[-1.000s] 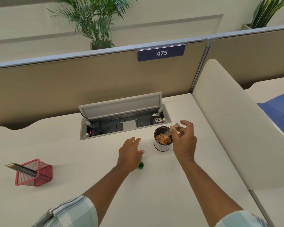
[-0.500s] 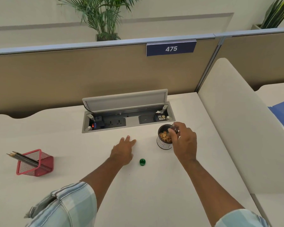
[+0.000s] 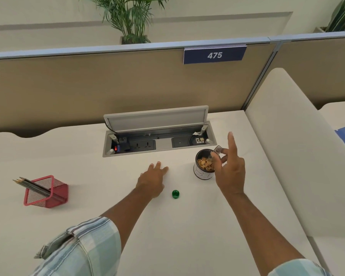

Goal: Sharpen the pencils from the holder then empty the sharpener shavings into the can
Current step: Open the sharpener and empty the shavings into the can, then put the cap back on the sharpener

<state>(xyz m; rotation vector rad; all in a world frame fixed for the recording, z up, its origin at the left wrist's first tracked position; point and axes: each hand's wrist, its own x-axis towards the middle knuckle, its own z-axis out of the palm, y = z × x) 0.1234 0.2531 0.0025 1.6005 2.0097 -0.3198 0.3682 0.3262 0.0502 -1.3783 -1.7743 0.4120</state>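
A small can (image 3: 200, 172) full of tan pencil shavings stands on the white desk. My right hand (image 3: 230, 170) holds a small clear sharpener part (image 3: 217, 150) at the can's right rim, index finger lifted. My left hand (image 3: 151, 180) lies flat on the desk to the can's left, fingers apart, holding nothing. A small green piece (image 3: 175, 194) sits on the desk just right of my left wrist. At the far left a red mesh holder (image 3: 48, 193) leans with several dark pencils (image 3: 31, 185) sticking out.
An open power socket box (image 3: 157, 144) with its lid raised is sunk in the desk behind the can. A tan partition runs along the back. A white side panel (image 3: 299, 156) borders the desk on the right.
My right hand's index finger has lifted while it keeps the sharpener part over the can's rim. My left hand slid left off the green piece and lies flat.
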